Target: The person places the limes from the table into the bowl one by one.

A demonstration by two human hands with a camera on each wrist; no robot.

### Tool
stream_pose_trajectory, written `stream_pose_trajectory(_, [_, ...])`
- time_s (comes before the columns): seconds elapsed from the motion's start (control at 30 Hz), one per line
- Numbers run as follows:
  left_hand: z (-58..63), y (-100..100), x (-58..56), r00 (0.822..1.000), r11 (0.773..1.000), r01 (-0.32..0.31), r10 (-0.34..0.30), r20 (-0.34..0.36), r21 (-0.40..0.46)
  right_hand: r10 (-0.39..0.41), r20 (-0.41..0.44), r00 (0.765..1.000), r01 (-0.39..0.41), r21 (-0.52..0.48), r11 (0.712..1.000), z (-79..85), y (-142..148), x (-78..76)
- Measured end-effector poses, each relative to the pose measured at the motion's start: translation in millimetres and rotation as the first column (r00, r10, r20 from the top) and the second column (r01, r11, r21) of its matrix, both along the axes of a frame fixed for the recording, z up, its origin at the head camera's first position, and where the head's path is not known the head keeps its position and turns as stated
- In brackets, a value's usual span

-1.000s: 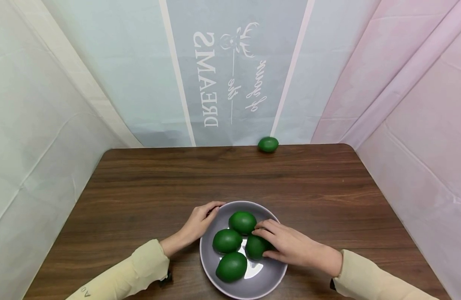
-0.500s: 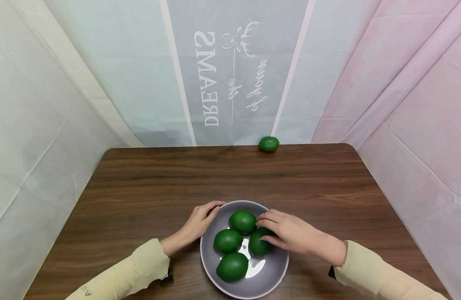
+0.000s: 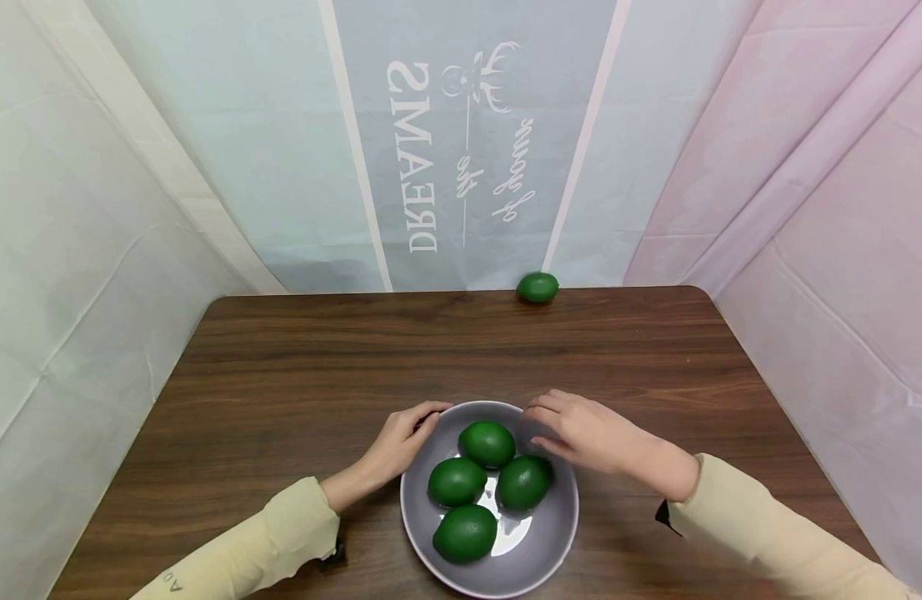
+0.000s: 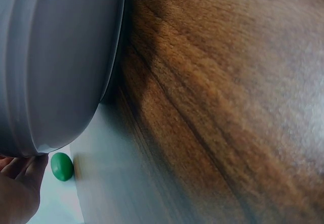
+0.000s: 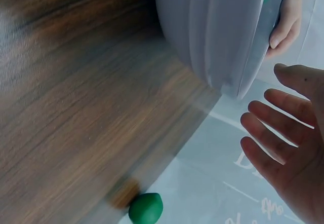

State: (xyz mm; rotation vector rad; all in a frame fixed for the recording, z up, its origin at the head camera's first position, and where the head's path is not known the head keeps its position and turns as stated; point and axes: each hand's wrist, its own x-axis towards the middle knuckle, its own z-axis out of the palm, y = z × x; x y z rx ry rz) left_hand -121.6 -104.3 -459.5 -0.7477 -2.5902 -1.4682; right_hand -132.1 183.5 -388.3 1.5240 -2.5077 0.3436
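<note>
A grey bowl (image 3: 545,552) stands near the front of the table in the head view. Four-sided in no way, it is round, with several green limes (image 3: 464,533) inside. My left hand (image 3: 396,447) holds the bowl's left rim; the left wrist view shows its fingers (image 4: 31,176) at the rim. Over the upper right rim hovers my right hand (image 3: 587,431), its fingers loosely spread and holding nothing, as the right wrist view also shows. Nearest to it in the bowl lies the right-hand lime (image 3: 524,483).
Another lime (image 3: 538,287) lies at the far edge of the brown wooden table (image 3: 318,358), against the pale blue backdrop (image 3: 296,167). Light fabric walls (image 3: 844,275) enclose the table on both sides.
My right hand has let go of the right-hand lime in the bowl and moved up and away toward the rim. My left hand has stayed at the bowl.
</note>
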Motion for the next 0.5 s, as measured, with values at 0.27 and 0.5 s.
stream_pose_trajectory(0.27, [1.3,-1,0.7,1.000,1.000,0.001,-0.001,0.013,0.004,-0.053,0.001,0.999,0.053,0.010,0.999,0.0,5,-14.8])
stream_pose_trajectory(0.5, [0.3,-1,0.3,1.000,1.000,0.004,-0.004,0.017,0.010,-0.111,0.015,0.994,0.110,0.032,0.993,-4.5,13,-26.6])
